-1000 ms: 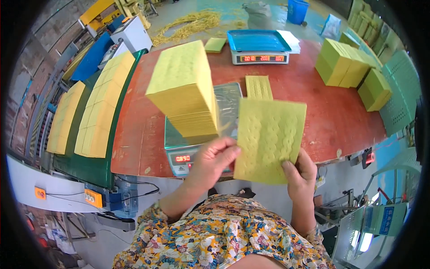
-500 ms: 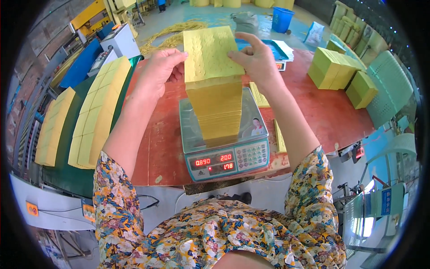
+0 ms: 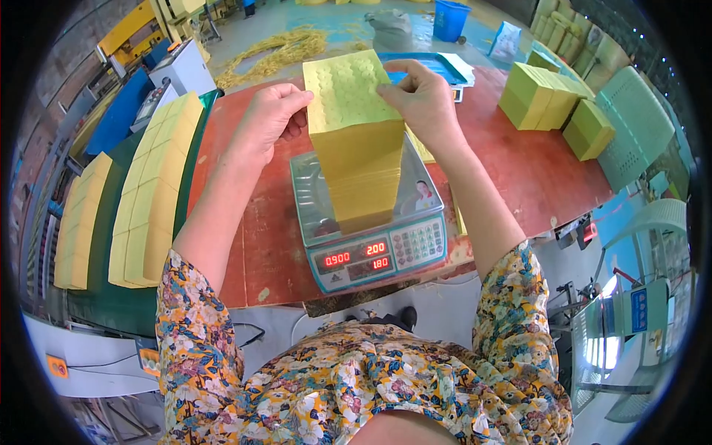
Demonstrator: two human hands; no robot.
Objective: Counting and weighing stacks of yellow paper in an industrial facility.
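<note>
Worn red worktop (image 3: 519,182) stretched across the middle, grey floor (image 3: 447,315) showed on the near side, dim brick wall (image 3: 63,70) rose at left, white cabinet (image 3: 190,77) stood far left, blue bin (image 3: 449,21) stood far right, perforated green chair (image 3: 636,127) stood at right

A: Paper stack (image 3: 358,165)?
B: Yellow; darkens to ochre on the front face. Bears wavy embossed rows on the top sheet (image 3: 345,90).
A: Scale (image 3: 380,254)?
B: Teal-edged with a pale front; glows red at the digits (image 3: 337,259).
A: Tabletop (image 3: 523,174)?
B: Brick red, shows pale scuffs.
A: Sleeves (image 3: 194,326)?
B: Floral: white and blue on mustard, touches of wine red.
A: Further off?
B: Blue for the bin (image 3: 449,21), mint green with punched dots for the perforated panel (image 3: 633,124).
</note>
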